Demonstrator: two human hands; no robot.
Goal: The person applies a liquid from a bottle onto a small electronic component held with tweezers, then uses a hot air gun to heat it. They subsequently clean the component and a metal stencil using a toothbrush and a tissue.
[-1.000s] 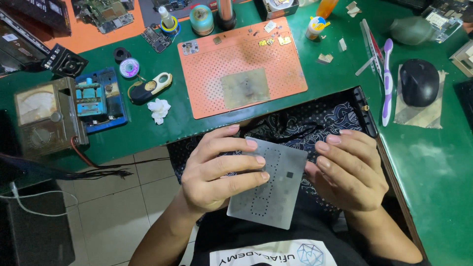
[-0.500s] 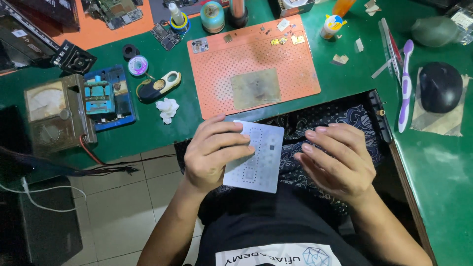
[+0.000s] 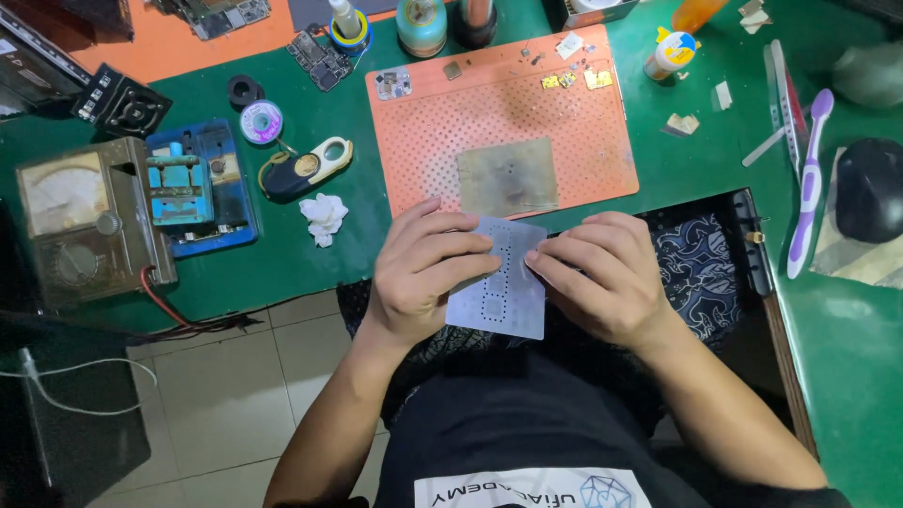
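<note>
Holding a thin grey metal stencil sheet (image 3: 499, 280) between them, both hands are working just below the near edge of the orange perforated mat (image 3: 499, 113), over the person's lap. The left hand (image 3: 419, 273) is gripping the sheet's left side, fingers curled over its top face and thumb hidden beneath. The right hand (image 3: 602, 277) is pinching the right edge, fingertips (image 3: 538, 256) pressing on the sheet near its upper middle. The sheet is tilting slightly, its top corner nearly reaching the mat's edge.

The mat is lying on a green workbench (image 3: 310, 254) that is wrapping around the person, with a dull metal plate (image 3: 506, 177) sitting on its near half and small chips scattered along its far edge. Left of the mat, a crumpled white tissue (image 3: 324, 216) is resting near a black and cream loupe-shaped tool (image 3: 306, 169), and further left a blue clamp fixture (image 3: 193, 183) is standing beside an old analogue meter (image 3: 80, 221). Right of the mat, a purple toothbrush (image 3: 807, 179) is lying next to a black computer mouse (image 3: 867, 188). A patterned dark cloth (image 3: 701, 268) is showing right of the hands. Below the bench's left part, pale floor tiles (image 3: 226, 404) are visible.
</note>
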